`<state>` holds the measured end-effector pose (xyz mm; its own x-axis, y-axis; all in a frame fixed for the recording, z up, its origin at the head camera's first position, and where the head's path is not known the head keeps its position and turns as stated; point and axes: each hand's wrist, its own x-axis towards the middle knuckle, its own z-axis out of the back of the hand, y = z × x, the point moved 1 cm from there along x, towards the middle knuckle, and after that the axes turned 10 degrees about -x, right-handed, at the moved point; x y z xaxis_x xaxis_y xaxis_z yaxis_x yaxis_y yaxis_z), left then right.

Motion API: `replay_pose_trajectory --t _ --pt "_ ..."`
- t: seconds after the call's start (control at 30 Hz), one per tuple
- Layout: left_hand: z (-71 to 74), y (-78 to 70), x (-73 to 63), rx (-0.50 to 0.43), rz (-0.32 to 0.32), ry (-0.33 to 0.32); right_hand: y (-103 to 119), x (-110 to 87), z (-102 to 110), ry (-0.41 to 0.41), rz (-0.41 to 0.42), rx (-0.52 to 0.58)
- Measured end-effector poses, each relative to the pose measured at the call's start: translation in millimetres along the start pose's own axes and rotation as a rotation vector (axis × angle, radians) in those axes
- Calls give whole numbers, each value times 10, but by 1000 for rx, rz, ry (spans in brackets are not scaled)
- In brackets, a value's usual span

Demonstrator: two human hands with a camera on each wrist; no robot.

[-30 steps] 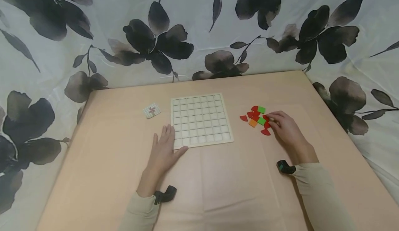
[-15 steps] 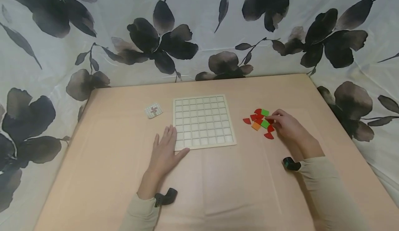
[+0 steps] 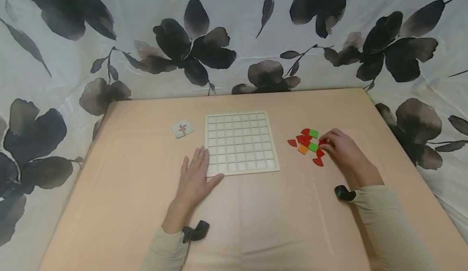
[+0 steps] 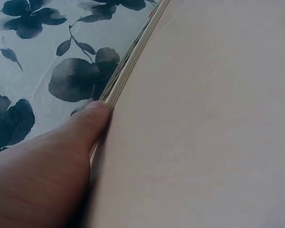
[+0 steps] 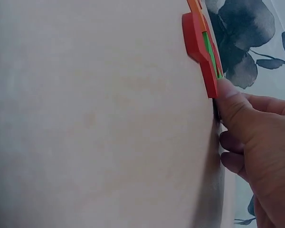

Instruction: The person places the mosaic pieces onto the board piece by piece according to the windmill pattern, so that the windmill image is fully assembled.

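A pale square board with a grid of white cells lies in the middle of the table. My left hand rests at its near left corner, fingers straight along the left side and thumb at the front edge. In the left wrist view the thumb touches the board's edge. To the right lies a loose group of tiles: several red quarter-circles, green squares and an orange square. My right hand pinches a red quarter-circle tile at the group's right side, mostly hidden by the fingertips.
A small pattern card with a reddish figure on a grid lies left of the board. The light wooden table ends at a back edge, beyond which hangs a floral cloth.
The head view has shifted slightly, so everything sits a bit further right. The right fingertips have drawn the red tile slightly away from the group. The left hand stays at the board.
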<state>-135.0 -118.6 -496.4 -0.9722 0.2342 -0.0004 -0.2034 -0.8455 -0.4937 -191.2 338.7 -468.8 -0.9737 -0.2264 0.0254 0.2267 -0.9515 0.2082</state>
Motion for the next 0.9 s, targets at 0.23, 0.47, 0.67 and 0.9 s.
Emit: replay_pose_trajectory --t 0.23,0.47,0.67,0.9 --pt "-3 4 37 10 -9 -3 -33 0 14 -13 -107 68" --pt "11 0 35 6 -11 -9 16 49 52 -76 -148 89" --pt "-8 8 27 0 2 10 111 136 22 -135 -166 153" --pt "-30 16 29 -4 6 1 280 277 -15 -130 -256 232"
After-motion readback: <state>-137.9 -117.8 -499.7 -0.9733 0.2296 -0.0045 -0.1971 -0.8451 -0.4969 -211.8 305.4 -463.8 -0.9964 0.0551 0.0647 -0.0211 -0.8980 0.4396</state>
